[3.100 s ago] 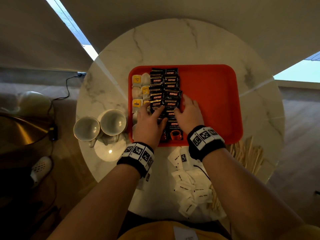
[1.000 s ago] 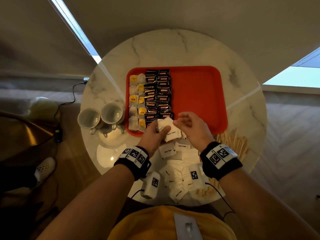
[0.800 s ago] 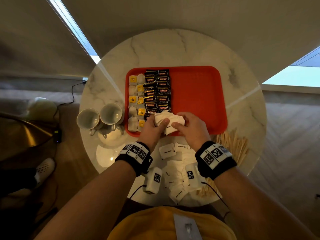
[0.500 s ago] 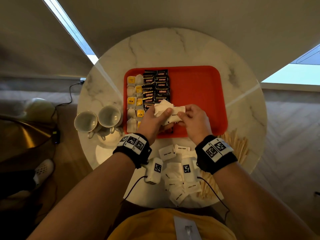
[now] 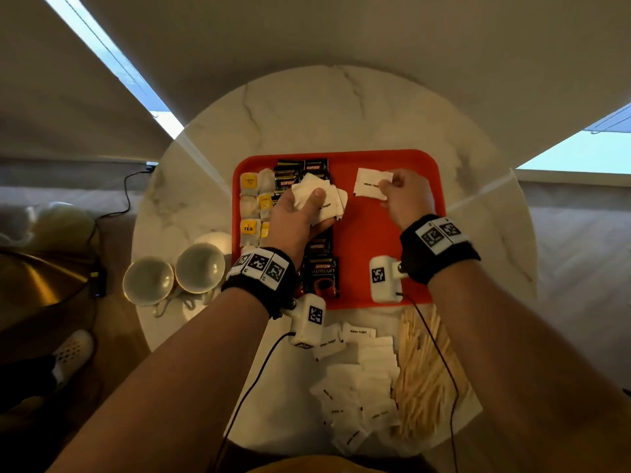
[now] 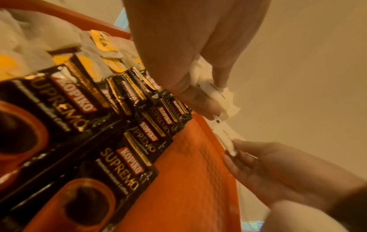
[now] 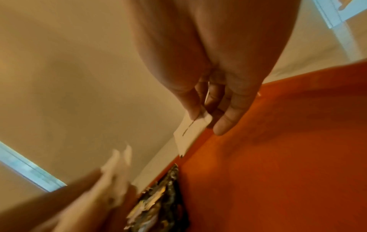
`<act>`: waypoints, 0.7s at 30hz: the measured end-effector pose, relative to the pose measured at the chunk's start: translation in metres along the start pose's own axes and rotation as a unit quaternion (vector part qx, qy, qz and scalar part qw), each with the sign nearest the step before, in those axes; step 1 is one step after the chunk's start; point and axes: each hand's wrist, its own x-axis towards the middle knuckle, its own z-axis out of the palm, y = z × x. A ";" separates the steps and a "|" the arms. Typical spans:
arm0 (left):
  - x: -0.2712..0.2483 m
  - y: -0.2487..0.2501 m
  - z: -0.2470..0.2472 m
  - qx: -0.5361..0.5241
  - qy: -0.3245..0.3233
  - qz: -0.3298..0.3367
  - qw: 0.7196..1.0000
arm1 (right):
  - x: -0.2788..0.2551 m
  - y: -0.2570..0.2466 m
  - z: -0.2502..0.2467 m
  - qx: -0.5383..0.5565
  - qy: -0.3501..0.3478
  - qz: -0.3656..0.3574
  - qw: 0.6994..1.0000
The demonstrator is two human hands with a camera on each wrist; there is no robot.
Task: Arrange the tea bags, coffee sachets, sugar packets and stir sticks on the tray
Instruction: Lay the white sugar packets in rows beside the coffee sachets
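An orange tray (image 5: 392, 233) lies on the round marble table. Tea bags (image 5: 252, 206) fill its left column, and dark coffee sachets (image 5: 321, 271) run in two columns beside them. My left hand (image 5: 300, 213) hovers over the sachets and grips a stack of white sugar packets (image 5: 324, 196). My right hand (image 5: 403, 192) pinches a single sugar packet (image 5: 370, 182) over the tray's far middle, shown edge-on in the right wrist view as the packet (image 7: 190, 131). More sugar packets (image 5: 358, 380) and wooden stir sticks (image 5: 423, 373) lie on the table near me.
Two white cups (image 5: 177, 274) stand on saucers left of the tray. The tray's right half (image 5: 368, 240) is bare orange. A cable (image 5: 126, 196) runs along the floor at left, by a white shoe (image 5: 71, 349). The table edge is close to my body.
Both hands rose from the near table edge over the tray with the sugar packets. My right hand drew one packet off the stack and carried it right and farther away.
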 end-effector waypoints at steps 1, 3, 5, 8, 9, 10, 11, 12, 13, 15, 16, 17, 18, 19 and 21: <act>0.005 0.000 0.002 -0.004 0.003 -0.007 1.000 | 0.014 0.000 0.005 -0.022 -0.012 0.000 1.000; 0.013 0.000 0.006 -0.014 0.011 -0.020 1.000 | 0.038 -0.001 0.014 -0.039 -0.042 0.004 0.998; 0.020 -0.001 0.007 -0.037 0.017 -0.033 0.999 | 0.055 -0.004 0.023 -0.063 -0.058 -0.006 0.996; 0.031 -0.001 0.004 -0.066 0.016 -0.037 0.997 | 0.072 -0.011 0.036 -0.089 -0.060 -0.029 0.994; 0.034 -0.001 0.003 -0.066 0.017 -0.035 0.997 | 0.076 -0.013 0.040 -0.092 -0.061 -0.035 0.993; 0.036 -0.001 0.003 -0.062 0.017 -0.031 0.997 | 0.079 -0.014 0.042 -0.092 -0.061 -0.039 0.993; 0.038 -0.001 0.002 -0.057 0.016 -0.027 0.998 | 0.080 -0.015 0.045 -0.092 -0.059 -0.041 0.993; 0.039 -0.001 0.002 -0.052 0.015 -0.022 0.998 | 0.079 -0.017 0.045 -0.092 -0.055 -0.047 0.993; 0.040 -0.001 0.002 -0.050 0.012 -0.017 0.999 | 0.077 -0.018 0.045 -0.098 -0.046 -0.053 0.993; 0.041 0.001 0.003 -0.047 0.008 -0.004 0.999 | 0.066 -0.021 0.040 -0.115 -0.022 -0.066 0.991; 0.042 0.002 0.004 -0.048 0.008 0.003 0.999 | 0.058 -0.023 0.038 -0.119 -0.013 -0.073 0.990; 0.043 0.003 0.005 -0.048 0.008 0.008 0.999 | 0.049 -0.023 0.036 -0.115 -0.012 -0.079 0.990; 0.043 0.004 0.007 -0.047 0.007 0.014 0.999 | 0.038 -0.025 0.034 -0.096 -0.020 -0.084 0.992; 0.043 0.005 0.008 -0.044 0.006 0.021 0.999 | 0.028 -0.027 0.033 -0.060 -0.034 -0.084 0.994; 0.043 0.005 0.012 -0.038 0.002 0.035 0.999 | 0.006 -0.029 0.033 0.026 -0.068 -0.080 0.994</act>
